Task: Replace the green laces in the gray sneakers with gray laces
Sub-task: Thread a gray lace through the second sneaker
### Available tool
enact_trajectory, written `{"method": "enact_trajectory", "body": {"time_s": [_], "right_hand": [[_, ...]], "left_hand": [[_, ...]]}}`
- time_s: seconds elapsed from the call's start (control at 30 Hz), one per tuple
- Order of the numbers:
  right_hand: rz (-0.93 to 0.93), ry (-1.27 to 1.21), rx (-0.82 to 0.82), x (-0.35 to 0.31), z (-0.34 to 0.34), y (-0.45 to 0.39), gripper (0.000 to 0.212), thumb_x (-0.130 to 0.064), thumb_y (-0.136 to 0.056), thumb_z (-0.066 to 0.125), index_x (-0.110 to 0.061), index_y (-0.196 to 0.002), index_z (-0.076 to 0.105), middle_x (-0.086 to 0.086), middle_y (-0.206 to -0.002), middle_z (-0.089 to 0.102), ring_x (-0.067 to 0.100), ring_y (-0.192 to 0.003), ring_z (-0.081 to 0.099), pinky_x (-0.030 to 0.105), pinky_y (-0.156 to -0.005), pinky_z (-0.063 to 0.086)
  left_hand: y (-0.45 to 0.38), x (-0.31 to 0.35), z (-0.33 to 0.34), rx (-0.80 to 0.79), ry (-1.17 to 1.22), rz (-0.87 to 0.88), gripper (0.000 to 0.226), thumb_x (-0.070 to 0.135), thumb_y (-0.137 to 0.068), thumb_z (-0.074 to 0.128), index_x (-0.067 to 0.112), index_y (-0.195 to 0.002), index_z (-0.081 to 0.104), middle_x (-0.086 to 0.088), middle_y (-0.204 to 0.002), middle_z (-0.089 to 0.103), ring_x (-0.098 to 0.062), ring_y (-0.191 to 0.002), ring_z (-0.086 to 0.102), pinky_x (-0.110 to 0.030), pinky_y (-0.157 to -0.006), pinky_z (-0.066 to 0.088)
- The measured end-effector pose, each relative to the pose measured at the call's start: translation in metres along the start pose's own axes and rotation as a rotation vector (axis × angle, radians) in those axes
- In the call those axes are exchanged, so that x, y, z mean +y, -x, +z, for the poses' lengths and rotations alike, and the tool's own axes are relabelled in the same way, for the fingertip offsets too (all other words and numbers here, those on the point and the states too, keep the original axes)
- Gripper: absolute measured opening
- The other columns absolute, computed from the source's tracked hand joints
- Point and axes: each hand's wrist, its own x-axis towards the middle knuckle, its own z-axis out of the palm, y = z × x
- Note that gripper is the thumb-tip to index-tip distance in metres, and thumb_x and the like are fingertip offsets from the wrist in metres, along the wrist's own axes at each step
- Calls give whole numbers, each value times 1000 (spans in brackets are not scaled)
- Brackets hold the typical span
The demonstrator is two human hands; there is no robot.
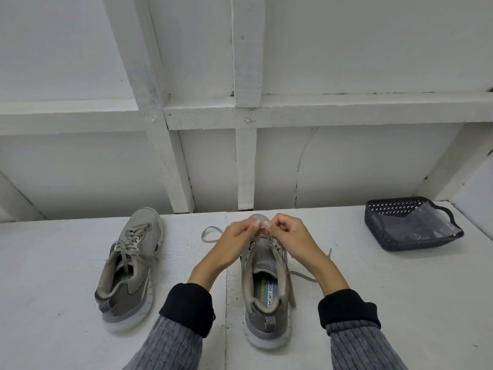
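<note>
Both hands — left hand [237,237], right hand [286,236] — pinch a flat gray lace [210,234] over the near gray mesh sneaker's [265,297] toe eyelets, apparently to thread it.

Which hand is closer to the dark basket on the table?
The right hand. It works at the front of the near sneaker, with the basket farther to its right. The left hand sits on the far side of the right hand.
</note>
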Motion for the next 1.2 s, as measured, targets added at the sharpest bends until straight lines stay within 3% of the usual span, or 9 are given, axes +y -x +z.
{"method": "enact_trajectory", "body": {"time_s": [0.13,0.37,0.53,0.67,0.83,0.9,1.0,1.1,1.2], "right_hand": [[24,34,55,13,-9,0,24,-20,-98,54,-11,-79,64,-16,-50,51,-1,-48,42,14,-53,32],[38,-84,167,19,-13,0,14,-1,-94,56,-7,-85,64,5,-73,71,13,-60,61,22,-57,49],[-5,16,287,16,-5,-4,5,-11,-86,70,-10,-81,71,1,-73,70,6,-64,60,20,-63,52],[-23,11,286,16,-1,-6,2,-17,-83,74,-15,-82,75,-5,-74,71,0,-66,62,15,-64,48],[12,-16,310,19,2,-6,3,-18,-85,73,-17,-82,72,-4,-75,70,8,-70,64,23,-68,53],[51,25,330,22,2,-6,7,-23,-87,70,-16,-87,69,-2,-83,70,14,-78,64,26,-72,54],[182,163,174,27,5,-4,23,-30,-85,72,-13,-97,64,-1,-96,65,11,-87,60,17,-71,46],[271,306,74,36,11,-3,29,-25,-83,72,-13,-107,62,-1,-100,61,14,-93,58,20,-76,41],[314,275,141,41,11,-4,27,-16,-88,62,-10,-114,66,4,-105,65,12,-93,57,17,-77,40]], "left_hand": [[1,-7,-8,175,-30,-1,26,28,-102,49,14,-83,62,2,-83,60,-4,-78,53,-23,-75,41],[8,-17,-24,387,-271,-84,28,34,-102,47,31,-79,61,6,-87,60,-18,-94,44,-35,-84,34],[7,-13,-20,332,-553,-86,19,38,-101,48,38,-102,67,19,-109,57,-6,-109,38,-29,-90,18],[4,10,-6,155,-205,44,17,28,-98,58,26,-106,73,18,-106,69,15,-102,55,1,-84,31],[-6,2,-1,160,-128,13,11,22,-94,65,23,-85,73,9,-79,72,-2,-81,67,-12,-76,48],[-7,-4,-1,248,-192,-36,12,22,-95,63,22,-85,70,8,-78,71,1,-75,65,-9,-70,47],[-9,-13,-1,322,-211,-103,11,20,-96,62,15,-90,69,3,-81,71,2,-72,64,-6,-66,45],[-14,-21,2,280,-205,-159,8,21,-93,66,19,-87,71,3,-80,72,-8,-77,66,-19,-72,52],[-17,-21,9,247,-247,-174,5,18,-88,72,16,-89,76,7,-76,71,3,-68,63,-17,-67,47]]}}
